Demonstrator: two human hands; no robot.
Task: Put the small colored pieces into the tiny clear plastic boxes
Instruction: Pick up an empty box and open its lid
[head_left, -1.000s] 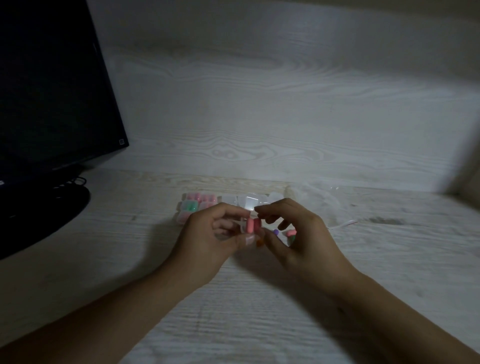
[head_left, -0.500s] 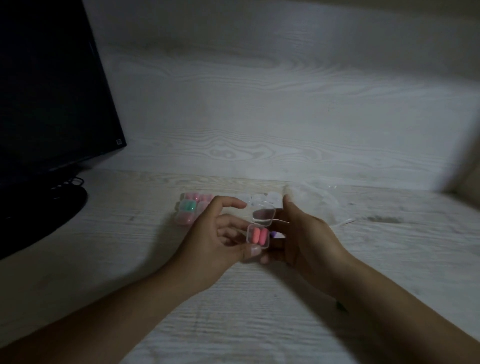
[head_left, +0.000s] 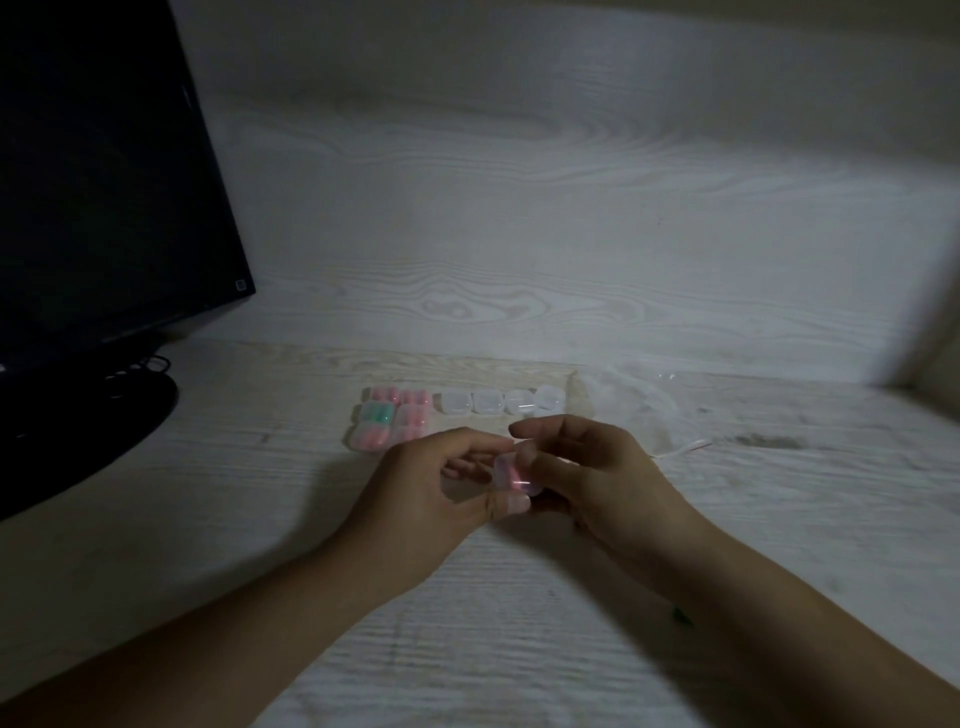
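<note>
Both hands meet at the table's middle around one tiny clear box with pink pieces inside; its lid lies down over it. My left hand pinches the box between thumb and forefinger. My right hand holds its other side, fingers curled over the top. Behind them, several filled boxes with pink and green pieces sit in a cluster. A row of empty clear boxes stands to their right. Loose pieces are hidden behind my right hand.
A black monitor on a round stand fills the left side. A crumpled clear plastic bag lies at the back right. A pale wood wall rises behind the table.
The box's lid, standing open half a second ago, has come down over the pink pieces. Both hands have closed round the box, and the row of empty boxes behind them now shows.
</note>
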